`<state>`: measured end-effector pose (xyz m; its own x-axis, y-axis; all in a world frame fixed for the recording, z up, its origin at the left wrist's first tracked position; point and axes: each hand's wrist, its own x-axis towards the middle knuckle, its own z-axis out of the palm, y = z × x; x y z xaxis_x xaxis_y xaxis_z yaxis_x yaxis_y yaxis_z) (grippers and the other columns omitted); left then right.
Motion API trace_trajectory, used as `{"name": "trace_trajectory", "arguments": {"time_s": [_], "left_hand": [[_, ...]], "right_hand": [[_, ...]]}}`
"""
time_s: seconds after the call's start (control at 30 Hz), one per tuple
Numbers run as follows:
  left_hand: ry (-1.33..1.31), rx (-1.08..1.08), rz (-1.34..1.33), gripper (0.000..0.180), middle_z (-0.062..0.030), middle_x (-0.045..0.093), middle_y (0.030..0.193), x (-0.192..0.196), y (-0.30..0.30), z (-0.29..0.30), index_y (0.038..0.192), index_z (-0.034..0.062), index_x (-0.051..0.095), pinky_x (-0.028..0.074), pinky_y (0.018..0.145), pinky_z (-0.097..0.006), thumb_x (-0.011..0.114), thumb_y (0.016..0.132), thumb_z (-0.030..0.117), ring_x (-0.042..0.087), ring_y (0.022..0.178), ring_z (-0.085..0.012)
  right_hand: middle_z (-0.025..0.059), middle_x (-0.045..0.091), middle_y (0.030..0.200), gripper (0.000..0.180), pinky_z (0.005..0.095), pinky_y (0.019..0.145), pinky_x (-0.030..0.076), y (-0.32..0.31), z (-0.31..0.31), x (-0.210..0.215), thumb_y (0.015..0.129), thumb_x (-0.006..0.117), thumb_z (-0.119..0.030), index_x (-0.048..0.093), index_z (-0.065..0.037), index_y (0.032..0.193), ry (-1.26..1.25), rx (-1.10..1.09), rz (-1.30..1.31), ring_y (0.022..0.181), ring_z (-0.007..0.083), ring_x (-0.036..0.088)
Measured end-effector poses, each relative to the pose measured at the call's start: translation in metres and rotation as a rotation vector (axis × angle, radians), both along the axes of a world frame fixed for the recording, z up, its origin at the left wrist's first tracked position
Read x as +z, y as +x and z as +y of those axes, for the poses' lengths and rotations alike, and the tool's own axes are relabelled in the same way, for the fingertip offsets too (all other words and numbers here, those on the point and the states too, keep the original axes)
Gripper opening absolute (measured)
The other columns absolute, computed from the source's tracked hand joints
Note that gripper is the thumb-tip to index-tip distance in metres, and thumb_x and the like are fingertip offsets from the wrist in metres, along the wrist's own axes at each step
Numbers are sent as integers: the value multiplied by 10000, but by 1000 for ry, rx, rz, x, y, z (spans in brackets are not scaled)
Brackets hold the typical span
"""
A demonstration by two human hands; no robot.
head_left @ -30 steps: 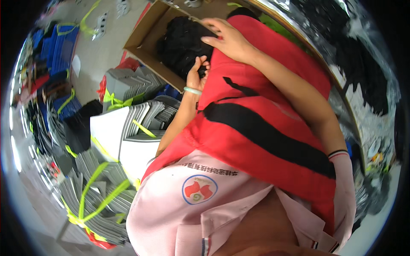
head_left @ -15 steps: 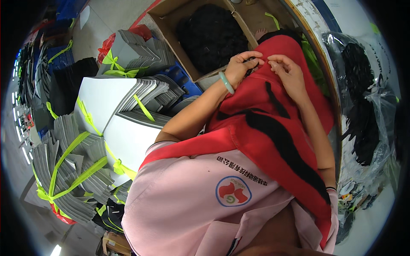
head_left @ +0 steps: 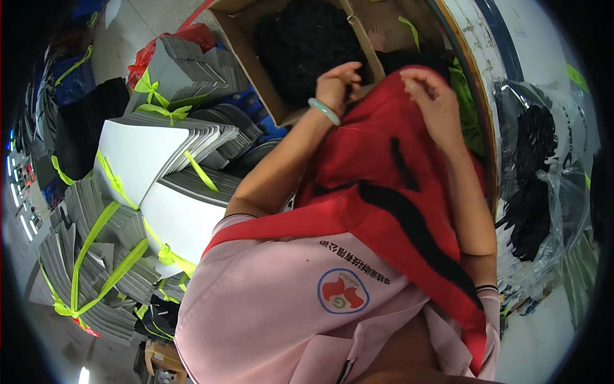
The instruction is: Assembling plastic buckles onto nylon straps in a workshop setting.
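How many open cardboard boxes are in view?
1. The cardboard box sits at top centre, just beyond the left hand and right hand, with dark material inside. Others may be hidden behind the strapped stacks.

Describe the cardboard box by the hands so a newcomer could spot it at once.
Follow the red cloth draped over the person's lap up to its top edge, where the left hand and right hand pinch it. Just beyond the left hand sits an open brown cardboard box. Unlike the grey stacks tied with green straps beside it, it holds a heap of black material.
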<state>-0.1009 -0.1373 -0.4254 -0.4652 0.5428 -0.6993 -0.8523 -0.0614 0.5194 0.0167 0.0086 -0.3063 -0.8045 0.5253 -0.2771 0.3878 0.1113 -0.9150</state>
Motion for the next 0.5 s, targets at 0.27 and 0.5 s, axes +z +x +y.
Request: {"name": "trace_trajectory", "arguments": {"time_s": [0.27,0.5], "left_hand": [[-680,429,-201,119,-63,566,701,-250,-58,-88,894,125,633,364,420,-277,514,904,135,454,517,-170],[-794,541,-282,333,-60,645,879,-327,-81,-116,907,209,644,437,529,-349,312,918,225,568,660,-221]], "right_hand": [[151,597,1044,182,418,968,380,-154,102,62,825,606,-104,622,-31,992,1002,296,-40,1071,327,516],[157,498,1265,249,443,1021,343,-257,158,5,848,587,-151,619,-73,1082,1217,531,174,1209,335,443]]}}
